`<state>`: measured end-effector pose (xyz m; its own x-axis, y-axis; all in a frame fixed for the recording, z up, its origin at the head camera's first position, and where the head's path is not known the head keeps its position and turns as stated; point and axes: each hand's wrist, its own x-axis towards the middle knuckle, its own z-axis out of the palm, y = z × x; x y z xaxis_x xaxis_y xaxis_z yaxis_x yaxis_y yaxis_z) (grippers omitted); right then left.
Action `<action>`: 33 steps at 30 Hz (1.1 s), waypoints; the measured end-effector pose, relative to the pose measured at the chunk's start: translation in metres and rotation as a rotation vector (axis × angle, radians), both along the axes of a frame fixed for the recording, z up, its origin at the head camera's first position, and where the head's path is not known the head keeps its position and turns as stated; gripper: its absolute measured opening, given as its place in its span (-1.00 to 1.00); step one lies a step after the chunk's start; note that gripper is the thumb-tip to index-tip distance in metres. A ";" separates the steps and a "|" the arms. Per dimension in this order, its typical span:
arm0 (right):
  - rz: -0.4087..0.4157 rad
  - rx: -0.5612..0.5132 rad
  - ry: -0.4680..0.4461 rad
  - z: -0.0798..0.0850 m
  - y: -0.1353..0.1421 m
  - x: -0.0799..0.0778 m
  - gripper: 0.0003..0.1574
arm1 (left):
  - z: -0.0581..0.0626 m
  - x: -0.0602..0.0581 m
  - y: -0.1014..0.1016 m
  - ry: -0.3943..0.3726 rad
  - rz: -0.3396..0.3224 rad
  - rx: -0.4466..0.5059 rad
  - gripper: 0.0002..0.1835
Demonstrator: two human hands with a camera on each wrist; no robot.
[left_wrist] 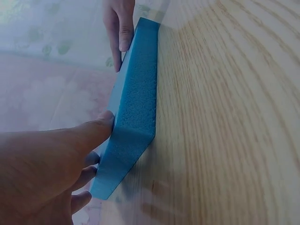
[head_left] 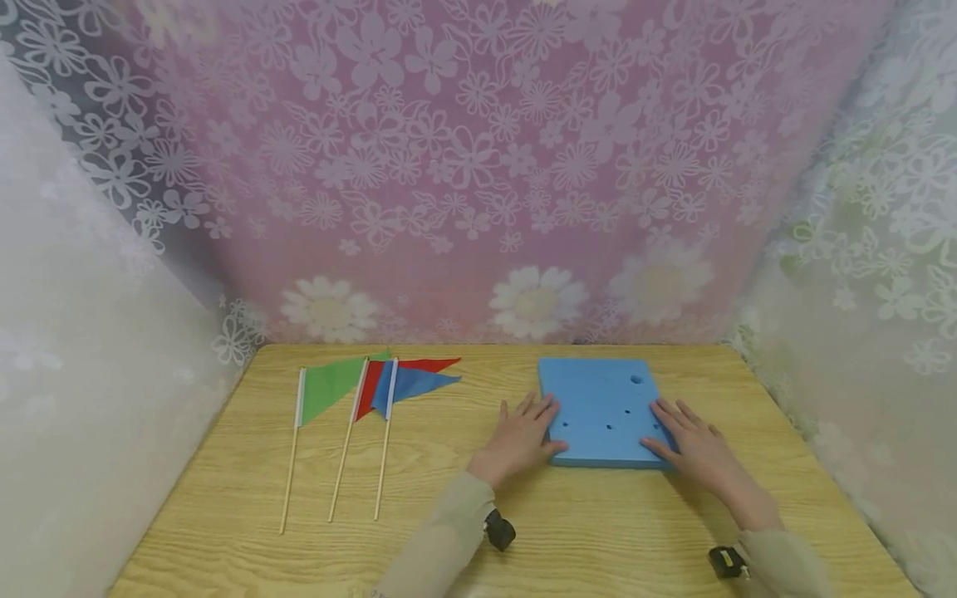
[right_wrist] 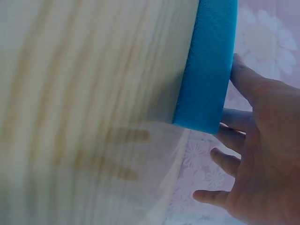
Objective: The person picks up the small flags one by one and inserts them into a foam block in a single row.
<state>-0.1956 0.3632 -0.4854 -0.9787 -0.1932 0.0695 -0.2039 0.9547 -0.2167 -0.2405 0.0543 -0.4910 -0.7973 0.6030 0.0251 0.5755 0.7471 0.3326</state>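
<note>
A blue foam block (head_left: 591, 394) with several small holes in its top face lies flat on the right half of the table. My left hand (head_left: 517, 438) rests against its left edge, fingers spread and the thumb at the near corner. At the opposite edge my right hand (head_left: 701, 453) lies with loosely straight fingers, its thumb on the top face. In the left wrist view the left thumb touches the upper edge of the foam block (left_wrist: 138, 89). The right wrist view shows the right thumb and some fingertips at the foam block's side (right_wrist: 208, 65), other fingers apart from it.
To the left lie three small pennants on thin wooden sticks: a green flag (head_left: 325, 388), a red flag (head_left: 366, 390) and a blue flag (head_left: 411, 384). Their cloths overlap. Flowered fabric (head_left: 478, 166) hangs behind the wooden table (head_left: 463, 490) and along both sides.
</note>
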 end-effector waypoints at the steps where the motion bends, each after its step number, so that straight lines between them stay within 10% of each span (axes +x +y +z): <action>1: 0.003 0.001 0.000 0.000 -0.002 -0.001 -0.01 | 0.000 0.000 -0.002 -0.002 0.002 0.001 -0.23; 33: 0.132 -0.072 0.005 -0.001 -0.077 -0.010 -0.06 | 0.003 -0.003 -0.095 -0.082 0.053 0.090 -0.24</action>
<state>-0.2057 0.2867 -0.4860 -0.9446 -0.3147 0.0929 -0.3281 0.9015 -0.2822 -0.2434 -0.0406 -0.4876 -0.8297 0.5582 0.0106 0.5042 0.7410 0.4435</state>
